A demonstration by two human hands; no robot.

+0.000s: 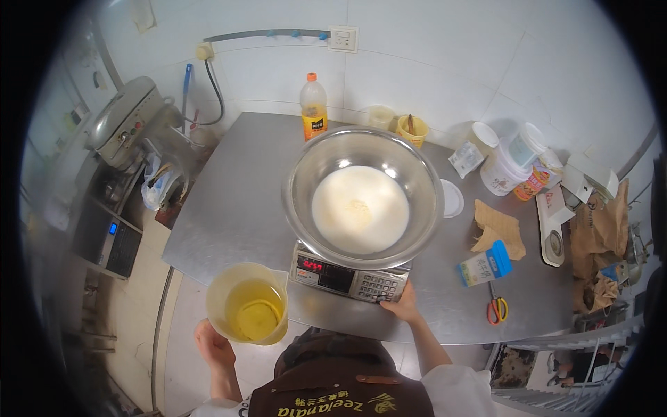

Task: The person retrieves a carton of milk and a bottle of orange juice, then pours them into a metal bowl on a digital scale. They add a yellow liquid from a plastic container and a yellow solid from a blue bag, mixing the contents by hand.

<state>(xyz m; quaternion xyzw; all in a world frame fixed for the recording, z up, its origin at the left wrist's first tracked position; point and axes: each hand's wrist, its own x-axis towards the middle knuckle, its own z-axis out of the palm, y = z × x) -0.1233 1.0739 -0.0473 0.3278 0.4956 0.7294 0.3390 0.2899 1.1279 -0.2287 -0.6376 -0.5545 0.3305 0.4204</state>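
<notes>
My left hand holds a translucent plastic measuring jug of clear yellow liquid, off the table's front edge. A digital scale with a lit red display stands on the steel table. On it rests a wide stainless steel bowl holding white liquid with a pale powdery mound in the middle. My right hand wraps the scale's front right corner, its thumb at the lower keys of the keypad; the other fingers are partly hidden.
An orange-capped drink bottle and plastic cups stand behind the bowl. To the right are a blue-capped carton, scissors, brown cardboard, a white lid and several tubs. A stand mixer is at the left.
</notes>
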